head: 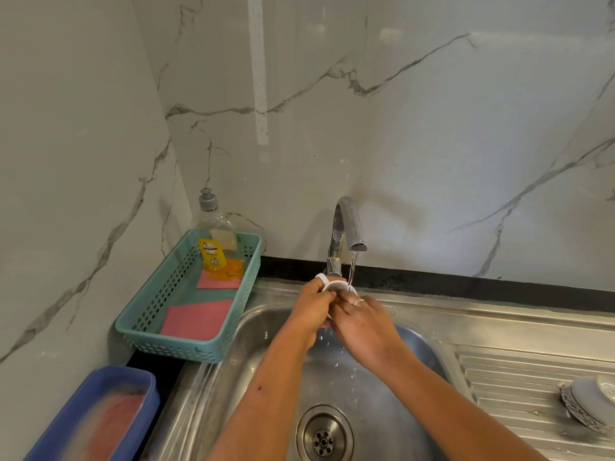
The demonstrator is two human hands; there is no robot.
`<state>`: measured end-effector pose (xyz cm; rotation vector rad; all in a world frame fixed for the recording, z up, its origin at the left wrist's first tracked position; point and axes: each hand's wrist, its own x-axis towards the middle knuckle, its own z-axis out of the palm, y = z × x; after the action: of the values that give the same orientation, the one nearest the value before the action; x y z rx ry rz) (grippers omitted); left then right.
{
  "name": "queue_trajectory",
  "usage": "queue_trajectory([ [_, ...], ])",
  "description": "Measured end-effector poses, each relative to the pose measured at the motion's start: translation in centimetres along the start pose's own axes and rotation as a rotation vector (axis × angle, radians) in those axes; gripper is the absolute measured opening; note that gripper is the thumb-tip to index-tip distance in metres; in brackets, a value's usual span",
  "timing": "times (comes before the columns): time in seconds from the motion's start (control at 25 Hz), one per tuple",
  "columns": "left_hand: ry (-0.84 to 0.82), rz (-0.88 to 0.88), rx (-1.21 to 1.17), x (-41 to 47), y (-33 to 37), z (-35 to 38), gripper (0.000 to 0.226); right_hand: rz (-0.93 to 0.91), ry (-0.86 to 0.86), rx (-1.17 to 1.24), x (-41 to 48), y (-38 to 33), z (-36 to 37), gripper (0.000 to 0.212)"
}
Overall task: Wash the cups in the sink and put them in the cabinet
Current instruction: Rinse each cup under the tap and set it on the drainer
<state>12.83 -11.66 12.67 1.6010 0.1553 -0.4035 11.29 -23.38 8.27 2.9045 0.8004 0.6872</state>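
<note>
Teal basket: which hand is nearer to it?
Left. The left hand grips the white cup under the tap, just right of the teal basket; the right hand sits farther right, on the cup's other side.

Both bare forearms enter from 6 o'clock, the left forearm [266, 394] slanting toward 1 o'clock and the right forearm [432, 390] toward 10 o'clock, so the hands meet near the middle. The left hand [312, 306] curls round a white cup [336, 285], back upward. At its 3 o'clock side the right hand [362, 324] lays its fingers on the cup, their tips hidden.
</note>
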Motion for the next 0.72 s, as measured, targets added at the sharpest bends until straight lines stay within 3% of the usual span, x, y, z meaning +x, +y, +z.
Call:
queue_trajectory([
  [0.16, 0.019, 0.042, 0.099, -0.1, 0.0, 0.4, 0.034, 0.088, 0.052, 0.159, -0.2, -0.4, -0.2, 0.022],
  [0.28, -0.033, 0.07, 0.117, -0.7, 0.2, 0.9, 0.033, 0.281, 0.043, 0.616, -0.5, -0.3, -1.4, 0.015],
  [0.4, -0.134, 0.053, 0.136, -1.3, 1.0, 0.5, 0.031, 0.572, 0.264, 1.005, -0.6, -0.3, -1.6, 0.02],
  [0.48, -0.139, 0.135, 0.216, -1.2, 1.1, 0.2, 0.03, 0.833, 0.369, 1.347, 0.0, 0.0, -2.2, 0.031],
  [0.6, 0.038, 0.369, 0.373, -1.5, 0.4, 1.2, 0.027, 1.145, 0.468, 1.784, 1.3, 0.3, -3.2, 0.04],
  [0.72, 0.324, 0.464, 0.417, -1.9, 0.1, 2.3, 0.026, 1.351, 0.499, 1.937, 2.2, -0.3, -3.1, 0.032],
])
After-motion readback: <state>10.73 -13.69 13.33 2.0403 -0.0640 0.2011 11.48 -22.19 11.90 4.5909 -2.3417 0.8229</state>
